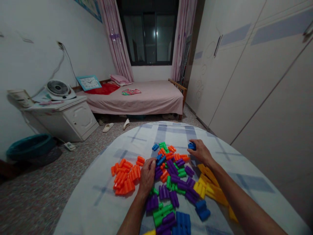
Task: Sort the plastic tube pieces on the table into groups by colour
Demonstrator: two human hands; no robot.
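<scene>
My right hand [201, 150] is closed on a blue plastic building block [192, 146], held between thumb and fingers at the right of the pile. My left hand [147, 174] lies at the pile's left edge with its fingers curled. Blue blocks [160, 160] sit right beside its fingertips; what it grips, if anything, is hidden. Between the hands spreads a mixed heap of purple blocks [172, 167], green blocks [182, 172] and orange ones. Left of my left hand is a group of orange blocks [126, 178]. Yellow blocks [210, 187] lie partly under my right forearm.
The blocks lie on a round table with a checked cloth [97, 209]. Near me are larger blue blocks [202, 210]. Beyond stand a bed [156, 94], a white cabinet [75, 117] with a fan [59, 88], and a bin [31, 147]. A wardrobe [256, 78] lines the right.
</scene>
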